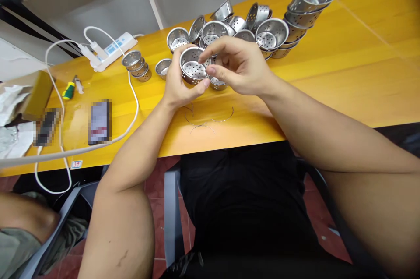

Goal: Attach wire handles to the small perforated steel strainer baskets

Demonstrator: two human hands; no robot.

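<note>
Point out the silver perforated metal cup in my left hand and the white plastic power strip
Held silver perforated metal cup (192, 70), head view: inside base.
White plastic power strip (114, 51), head view: top face.

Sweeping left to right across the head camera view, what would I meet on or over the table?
Yellow block, green-and-yellow handle, phone, small stack of perforated cups, left hand holding a perforated cup, right hand, tall leaning stack of cups.

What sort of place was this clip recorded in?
Probably a small workshop or workroom: perforated metal cups are stacked and clustered on a yellow table, with thin curved wires near its front edge and a power strip.
</note>
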